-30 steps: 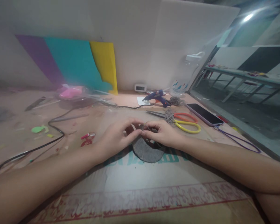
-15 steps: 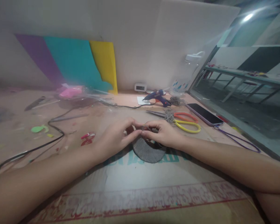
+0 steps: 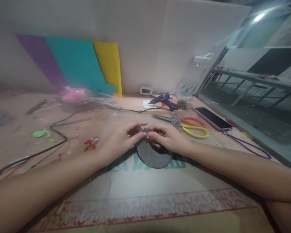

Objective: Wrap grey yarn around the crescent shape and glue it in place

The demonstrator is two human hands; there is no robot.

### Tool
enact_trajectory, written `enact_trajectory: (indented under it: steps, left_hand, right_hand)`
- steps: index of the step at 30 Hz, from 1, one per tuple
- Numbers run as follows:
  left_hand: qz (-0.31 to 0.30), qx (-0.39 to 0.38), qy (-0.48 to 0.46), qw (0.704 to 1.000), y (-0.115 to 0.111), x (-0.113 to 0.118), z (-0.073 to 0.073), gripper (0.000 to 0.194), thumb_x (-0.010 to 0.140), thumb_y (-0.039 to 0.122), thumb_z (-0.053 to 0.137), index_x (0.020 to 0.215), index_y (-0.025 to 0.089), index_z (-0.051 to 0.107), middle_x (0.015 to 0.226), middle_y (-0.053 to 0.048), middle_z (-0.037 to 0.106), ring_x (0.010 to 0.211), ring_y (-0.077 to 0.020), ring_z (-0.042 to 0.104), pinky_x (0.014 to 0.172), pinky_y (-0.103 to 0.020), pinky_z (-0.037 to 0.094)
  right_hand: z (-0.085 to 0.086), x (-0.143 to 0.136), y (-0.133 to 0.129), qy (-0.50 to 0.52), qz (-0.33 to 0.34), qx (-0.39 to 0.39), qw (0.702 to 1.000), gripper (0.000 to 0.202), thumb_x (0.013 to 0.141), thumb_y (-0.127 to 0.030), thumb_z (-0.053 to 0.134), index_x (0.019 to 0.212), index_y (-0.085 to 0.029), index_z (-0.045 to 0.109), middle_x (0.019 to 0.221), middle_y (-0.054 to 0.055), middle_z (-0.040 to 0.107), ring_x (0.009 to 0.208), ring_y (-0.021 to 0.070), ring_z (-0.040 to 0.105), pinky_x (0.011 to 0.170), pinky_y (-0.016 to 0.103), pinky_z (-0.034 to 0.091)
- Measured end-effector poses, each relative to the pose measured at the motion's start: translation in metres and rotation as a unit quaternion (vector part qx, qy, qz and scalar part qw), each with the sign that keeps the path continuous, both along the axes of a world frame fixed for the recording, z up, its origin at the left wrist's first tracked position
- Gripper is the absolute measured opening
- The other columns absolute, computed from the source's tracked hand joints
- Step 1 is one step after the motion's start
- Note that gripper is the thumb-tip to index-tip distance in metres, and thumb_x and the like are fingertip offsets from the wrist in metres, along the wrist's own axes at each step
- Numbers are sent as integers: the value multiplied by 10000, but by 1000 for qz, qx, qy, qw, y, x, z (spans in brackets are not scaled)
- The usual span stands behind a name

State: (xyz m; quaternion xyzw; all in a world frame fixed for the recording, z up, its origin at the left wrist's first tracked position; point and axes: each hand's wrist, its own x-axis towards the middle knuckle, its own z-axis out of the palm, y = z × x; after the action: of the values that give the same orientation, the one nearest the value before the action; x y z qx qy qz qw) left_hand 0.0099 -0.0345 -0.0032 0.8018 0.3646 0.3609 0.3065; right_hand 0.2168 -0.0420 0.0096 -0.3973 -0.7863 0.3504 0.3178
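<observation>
Nearest to us, a red-patterned band crossed the work surface, with teal lettering just beyond it. Partly over that lettering lay the ribbed grey piece, round in outline and directly before us, its far edge between our two hands.

Our right hand pinched that far edge, thumb on the near side and fingers curled behind. Our left hand touched the same edge with its thumb, the tip just beside the right thumb; its forefinger stood apart above, and we could not tell whether its other fingers gripped, as they were partly hidden.

Left of our left hand we had small red scraps, and farther left a black cable curved over the surface. Beyond our right hand lay scissors with one orange and one yellow handle, a tangle of grey string across their middle. To their right was a phone with a purple strap.

Farther back we saw a blue glue gun, its nozzle over a white card. Behind stood a small white clock and a clear bottle. A purple, teal and yellow panel rose at the back left; well beyond, to the right, stood another table.
</observation>
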Motion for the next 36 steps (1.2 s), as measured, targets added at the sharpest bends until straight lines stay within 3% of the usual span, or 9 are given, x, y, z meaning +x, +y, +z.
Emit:
enact_trajectory:
  steps: [4,9,15,18,22,27,36]
  left_hand:
    - [11,-5,-11,1000,-1,0,1,311,915,406,586,1145,209,657,937,-25,725,807,-155,654,701,-267,502]
    - [23,5,-14,1000,-2,0,2,249,917,391,581,1060,211,679,943,-17,724,828,-151,653,736,-265,506]
    - [27,17,-6,999,-2,0,4,213,930,359,557,996,200,682,877,-2,709,781,-135,635,689,-240,492]
    - [28,23,-5,999,-1,0,3,233,931,379,558,1010,202,688,898,-9,714,801,-142,639,698,-244,494]
    - [24,33,3,999,-1,-1,3,313,941,401,539,1172,229,664,927,-18,727,816,-159,655,713,-271,506]
    - [26,73,25,997,-3,-1,7,248,942,354,537,1057,221,713,1010,-24,740,925,-175,663,842,-291,507]
    - [18,59,21,998,-2,-1,10,241,942,361,529,1004,218,713,987,-27,738,924,-187,656,824,-301,506]
  right_hand:
    - [-2,1,0,67,-28,-1,997,137,923,-317,537,934,-184,564,693,-19,643,582,111,622,552,219,466]
    - [-2,2,-3,30,-53,70,996,141,928,-293,540,871,-182,606,673,-25,629,589,105,625,555,205,463]
    - [-3,3,-2,-12,-19,178,984,136,925,-246,546,881,-176,654,759,5,683,664,110,625,631,211,476]
    - [-4,3,0,-25,-22,178,983,142,925,-241,544,871,-174,658,767,10,686,671,115,622,628,212,472]
    - [-5,3,1,-26,-3,182,983,139,924,-225,542,862,-173,655,776,10,690,680,114,621,639,213,469]
    - [-3,3,-1,-27,23,182,983,142,929,-216,535,866,-177,657,794,12,701,692,114,626,662,218,470]
    - [-2,2,-1,-45,10,150,988,158,924,-258,531,862,-187,657,776,14,692,680,125,611,657,232,462]
